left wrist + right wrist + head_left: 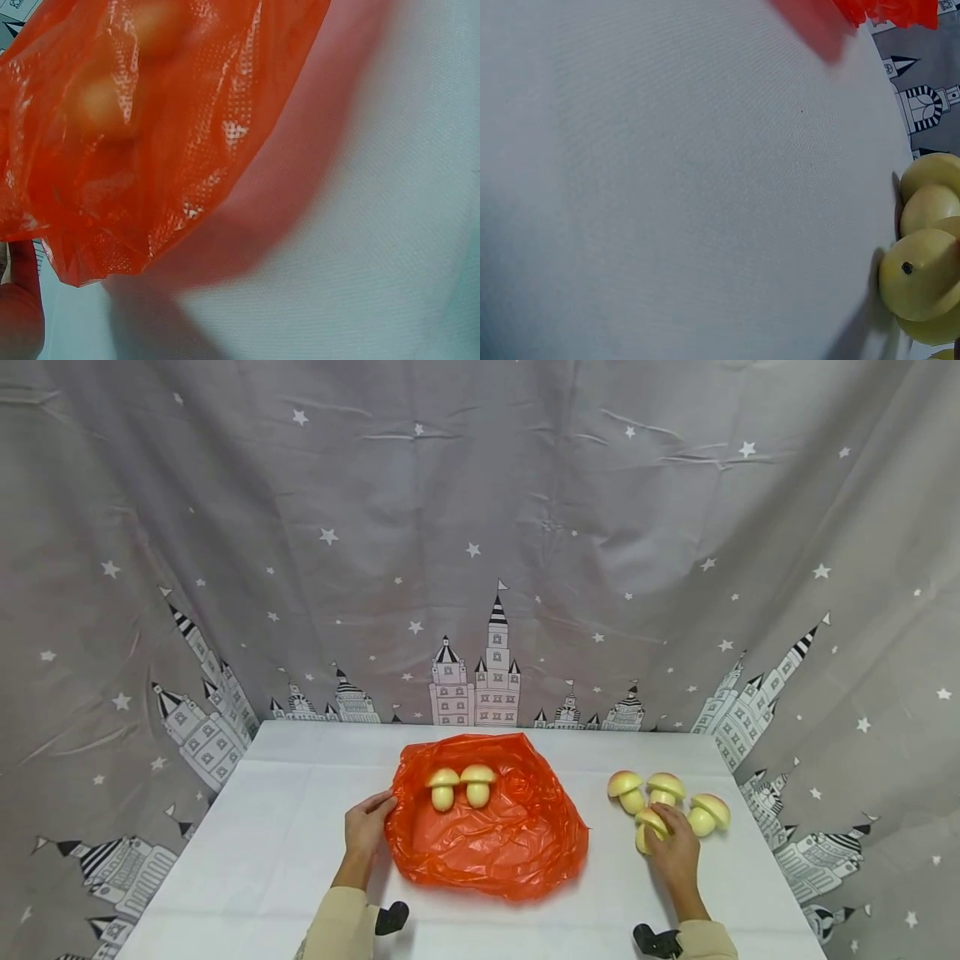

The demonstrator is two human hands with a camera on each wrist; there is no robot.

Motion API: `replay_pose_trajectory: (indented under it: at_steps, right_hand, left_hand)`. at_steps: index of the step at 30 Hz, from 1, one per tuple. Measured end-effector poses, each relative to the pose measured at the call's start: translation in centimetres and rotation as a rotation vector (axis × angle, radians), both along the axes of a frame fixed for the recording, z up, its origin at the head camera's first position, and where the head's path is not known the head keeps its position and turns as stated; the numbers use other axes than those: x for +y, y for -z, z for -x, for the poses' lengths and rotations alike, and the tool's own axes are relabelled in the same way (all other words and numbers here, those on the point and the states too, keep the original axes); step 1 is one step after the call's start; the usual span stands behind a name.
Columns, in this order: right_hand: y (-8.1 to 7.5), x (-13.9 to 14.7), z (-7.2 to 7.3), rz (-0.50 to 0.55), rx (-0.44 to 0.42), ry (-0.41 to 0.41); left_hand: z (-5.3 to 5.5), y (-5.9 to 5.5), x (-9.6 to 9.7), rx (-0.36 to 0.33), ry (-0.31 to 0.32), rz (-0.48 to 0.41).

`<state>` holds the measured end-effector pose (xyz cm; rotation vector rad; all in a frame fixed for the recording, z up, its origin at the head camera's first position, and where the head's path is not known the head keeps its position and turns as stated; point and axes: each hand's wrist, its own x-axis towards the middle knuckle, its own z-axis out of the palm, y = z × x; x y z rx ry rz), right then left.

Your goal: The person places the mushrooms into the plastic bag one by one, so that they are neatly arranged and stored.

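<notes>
A red plastic bag (491,852) lies spread with its mouth up. Two yellow toy mushrooms (442,792) stand side by side inside it, near its back left. At the bag's left rim, my left hand (363,833) pinches the edge; in the left wrist view the thumb (21,315) shows beside the red film (187,142). Further right, my right hand (678,856) grips a yellow mushroom (645,832) by its cap, fingers curled over it. The same mushroom's stem end (915,277) faces the right wrist camera, while most of that hand falls outside that view.
Three more mushrooms surround the right hand: one at back left (625,787), one behind (666,786) and one to the right (710,814). All rest on a white-covered table (300,793). A grey curtain (480,527) printed with castles and stars hangs behind.
</notes>
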<state>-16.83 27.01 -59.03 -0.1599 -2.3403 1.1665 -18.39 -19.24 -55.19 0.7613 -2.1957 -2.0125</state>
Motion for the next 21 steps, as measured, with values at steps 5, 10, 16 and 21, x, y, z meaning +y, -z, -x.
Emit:
replay_pose_trajectory:
  at_steps: [5, 10, 16, 21]
  right_hand:
    - [-0.14, 0.02, -0.19, 0.039, -0.057, 0.004]
    - [-0.32, -0.02, -0.28, 0.099, -0.139, 0.012]
    - [-0.34, -0.25, -0.34, 0.113, -0.189, 0.015]
    - [0.05, -0.39, -0.65, 0.128, -0.242, 0.008]
  left_hand:
    - [0.18, 0.08, 0.00, -0.004, 0.006, -0.001]
    - [0.14, 0.13, -0.01, -0.006, 0.006, -0.004]
    - [-0.05, 0.16, -0.05, -0.008, 0.006, -0.007]
    - [-0.01, 0.41, -0.06, -0.006, 0.000, -0.009]
